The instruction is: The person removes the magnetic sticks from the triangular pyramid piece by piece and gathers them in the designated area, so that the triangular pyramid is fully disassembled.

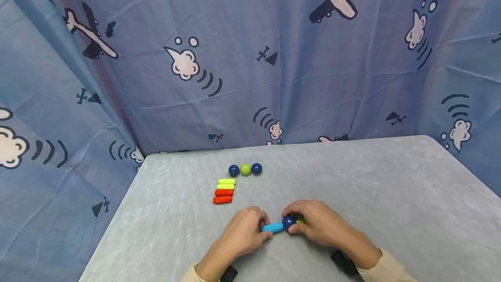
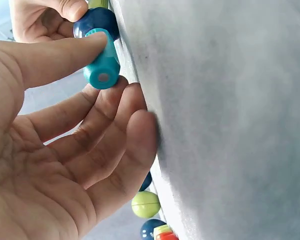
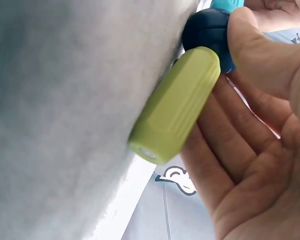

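Note:
My left hand (image 1: 243,231) pinches a light blue rod (image 1: 272,228) between thumb and fingers near the front of the table. The rod's right end meets a dark blue ball (image 1: 288,222), which my right hand (image 1: 318,222) pinches. From the ball's other side a yellow-green rod (image 3: 176,107) sticks out; in the head view the right hand mostly covers it. A pale dot (image 2: 104,77) shows on the free end face of the light blue rod in the left wrist view. Ball and rods touch in one line, close above or on the table; which, I cannot tell.
Farther back, two dark blue balls (image 1: 233,170) flank a yellow-green ball (image 1: 245,169) in a row. Before them lie two yellow rods (image 1: 226,184) and two red rods (image 1: 223,196), side by side. A blue patterned curtain (image 1: 235,77) hangs behind the grey table (image 1: 164,212).

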`<action>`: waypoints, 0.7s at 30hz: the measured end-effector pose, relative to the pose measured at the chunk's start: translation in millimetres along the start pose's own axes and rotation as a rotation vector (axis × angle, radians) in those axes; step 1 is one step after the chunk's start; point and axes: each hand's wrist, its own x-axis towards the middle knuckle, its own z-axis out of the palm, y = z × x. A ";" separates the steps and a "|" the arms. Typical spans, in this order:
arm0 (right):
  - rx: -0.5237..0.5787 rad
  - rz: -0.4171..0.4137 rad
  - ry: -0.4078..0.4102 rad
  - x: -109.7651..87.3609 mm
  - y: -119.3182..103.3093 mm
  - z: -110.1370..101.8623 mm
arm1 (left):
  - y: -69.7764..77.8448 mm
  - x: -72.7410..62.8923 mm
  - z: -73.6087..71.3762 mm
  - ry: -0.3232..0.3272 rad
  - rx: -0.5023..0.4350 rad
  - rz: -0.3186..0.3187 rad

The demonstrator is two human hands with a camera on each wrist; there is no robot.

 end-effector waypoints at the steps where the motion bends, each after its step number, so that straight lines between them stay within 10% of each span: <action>1: 0.003 -0.002 0.000 0.1 0.4 0.2 | -0.4 -0.1 -0.3 0.002 -0.007 -0.003; 21: 0.012 0.067 -0.036 0.1 1.1 -3.6 | -40.2 -2.5 -36.3 0.086 0.066 -0.170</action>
